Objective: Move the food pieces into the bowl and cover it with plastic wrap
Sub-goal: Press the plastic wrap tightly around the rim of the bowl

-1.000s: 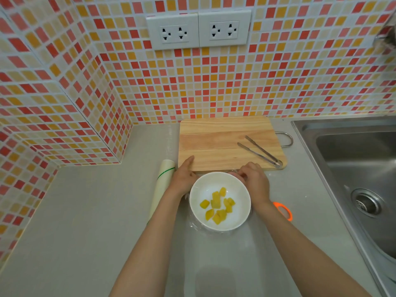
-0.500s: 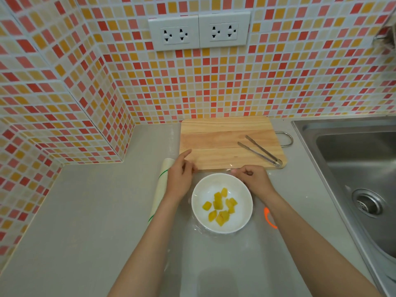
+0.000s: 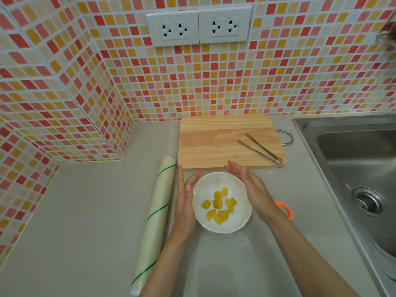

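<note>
Two flat, open hands, left hand (image 3: 186,202) and right hand (image 3: 252,187), flank the white bowl (image 3: 235,224) of yellow food pieces (image 3: 219,205) beside the cutting board (image 3: 214,142); the thin wrap likely clings, best smoothed at the rim.

White bowl (image 3: 221,226), yellow food pieces (image 3: 218,205), pale wooden cutting board (image 3: 214,144), green-striped roll of plastic wrap (image 3: 155,219), orange handle (image 3: 285,209), red-orange-yellow mosaic wall tiles (image 3: 278,82), grey counter (image 3: 85,211)

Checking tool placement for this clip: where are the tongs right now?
In the head view, the tongs lie on the right part of the cutting board, beyond the bowl and left of the sink.
</note>
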A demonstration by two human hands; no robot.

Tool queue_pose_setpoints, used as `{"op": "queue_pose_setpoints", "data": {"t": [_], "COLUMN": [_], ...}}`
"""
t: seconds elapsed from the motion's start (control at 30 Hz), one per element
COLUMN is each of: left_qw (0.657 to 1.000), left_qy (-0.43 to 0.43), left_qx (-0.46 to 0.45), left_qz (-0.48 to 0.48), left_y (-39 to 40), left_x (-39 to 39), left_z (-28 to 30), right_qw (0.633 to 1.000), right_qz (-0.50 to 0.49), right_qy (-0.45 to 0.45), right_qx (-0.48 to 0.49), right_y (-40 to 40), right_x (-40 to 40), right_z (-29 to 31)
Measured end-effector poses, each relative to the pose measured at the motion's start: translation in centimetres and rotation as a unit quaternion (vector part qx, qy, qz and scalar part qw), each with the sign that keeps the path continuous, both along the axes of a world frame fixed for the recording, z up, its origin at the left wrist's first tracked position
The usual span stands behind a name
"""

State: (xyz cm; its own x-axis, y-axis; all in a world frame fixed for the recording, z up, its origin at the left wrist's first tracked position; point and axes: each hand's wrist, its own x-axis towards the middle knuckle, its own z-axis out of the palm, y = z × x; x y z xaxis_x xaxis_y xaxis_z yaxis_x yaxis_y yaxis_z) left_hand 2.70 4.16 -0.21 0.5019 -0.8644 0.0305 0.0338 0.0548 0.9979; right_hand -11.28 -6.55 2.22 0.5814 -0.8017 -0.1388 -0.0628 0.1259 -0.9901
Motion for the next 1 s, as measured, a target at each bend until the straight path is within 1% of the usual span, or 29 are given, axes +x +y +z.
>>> {"op": "queue_pose_setpoints", "data": {"t": [0.03, 0.1, 0.2, 0.33, 0.4, 0.47, 0.53, 0.57, 0.67, 0.73, 0.87, 1.0], "left_qw": [1.000, 1.000, 0.999, 0.991, 0.987, 0.985, 0.984, 0.984, 0.983, 0.980, 0.972, 0.963], "left_qy": [0.013, 0.010, 0.014, 0.113, 0.140, 0.158, 0.159, 0.155, 0.138, 0.128, 0.123, 0.122], "left_qx": [0.001, 0.002, 0.007, 0.038, 0.049, 0.047, 0.039, 0.038, 0.034, 0.028, 0.002, -0.020], "left_qz": [0.006, 0.013, 0.033, 0.060, 0.058, 0.057, 0.066, 0.075, 0.115, 0.148, 0.200, 0.238], "left_y": [-0.2, -0.6, -1.3, -1.9, -1.9, -1.9, -1.9, -1.8, -1.8, -1.7, -1.7, -1.7], "left_x": [-0.1, -0.2, -0.3, 0.0, -0.1, -0.3, -0.4, -0.5, -0.9, -1.1, -2.3, -3.5], "left_z": [-0.2, -0.5, -1.3, -2.3, -2.4, -2.1, -1.8, -1.6, -1.6, -1.9, -1.7, -1.7], "right_qw": [1.000, 1.000, 0.997, 0.985, 0.976, 0.970, 0.971, 0.973, 0.978, 0.974, 0.963, 0.957], "right_qz": [-0.007, -0.013, -0.011, -0.002, 0.008, 0.017, 0.011, -0.007, -0.119, -0.168, -0.179, -0.223], "right_qy": [0.001, 0.002, 0.014, -0.029, -0.051, -0.062, -0.063, -0.063, -0.066, -0.083, -0.144, -0.137], "right_qx": [0.006, 0.021, 0.072, 0.170, 0.212, 0.234, 0.230, 0.220, 0.155, 0.127, 0.143, 0.122], "right_y": [0.2, 0.1, -0.2, -0.5, -0.6, -0.7, -0.7, -0.7, -0.6, -0.1, 2.8, 4.6], "right_x": [0.3, 0.5, 0.6, 0.6, 0.4, 0.1, 0.2, 0.3, 0.4, -0.3, -0.5, 1.4], "right_z": [-0.3, -0.9, -1.9, -2.7, -2.8, -3.2, -3.3, -3.4, -3.8, -4.1, -4.9, -5.0]}}
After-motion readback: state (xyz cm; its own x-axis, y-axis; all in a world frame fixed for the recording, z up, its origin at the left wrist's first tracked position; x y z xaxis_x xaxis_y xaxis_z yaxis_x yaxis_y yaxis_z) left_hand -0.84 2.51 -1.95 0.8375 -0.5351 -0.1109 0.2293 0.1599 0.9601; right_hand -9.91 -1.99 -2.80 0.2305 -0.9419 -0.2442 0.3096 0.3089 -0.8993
